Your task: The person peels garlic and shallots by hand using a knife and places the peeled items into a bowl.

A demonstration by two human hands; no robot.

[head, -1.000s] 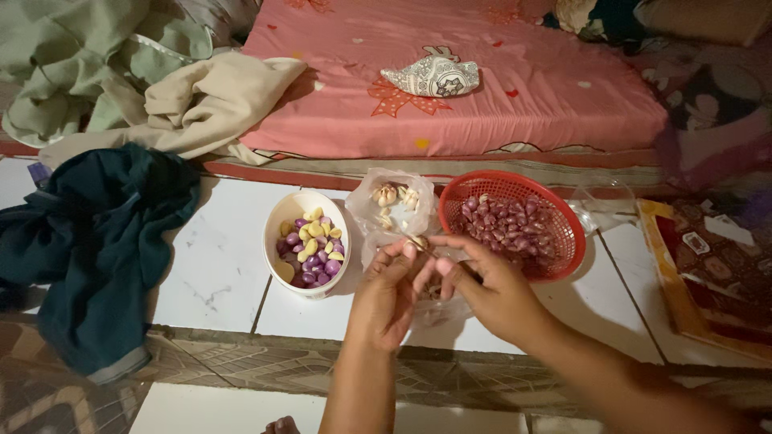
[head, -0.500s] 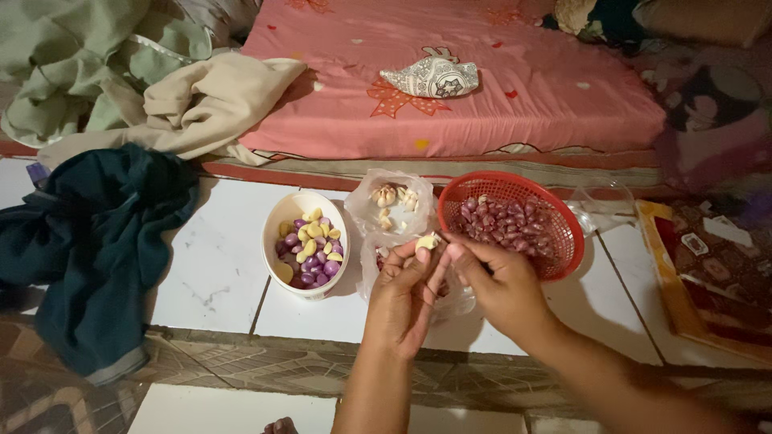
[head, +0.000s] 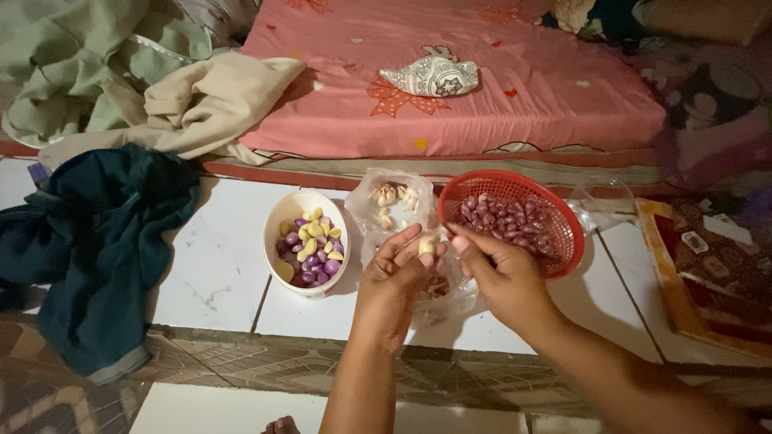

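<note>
Both hands, left hand (head: pixel 392 283) and right hand (head: pixel 498 277), pinch one pale garlic clove (head: pixel 427 243) between fingertips (over the clear plastic bag (head: pixel 394 210)), between white bowl (head: pixel 277 217) and red basket (head: pixel 563 221).

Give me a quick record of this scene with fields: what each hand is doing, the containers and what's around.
left hand: pinching a pale garlic clove at the fingertips
right hand: fingers also on the clove
white bowl: left of the hands, holds peeled purple and yellow pieces
red basket: right of the hands, holds unpeeled shallots
plastic bag: between bowl and basket, holds garlic
surface: white tiled floor
nearby: dark green cloth at left, pink mattress behind
</note>
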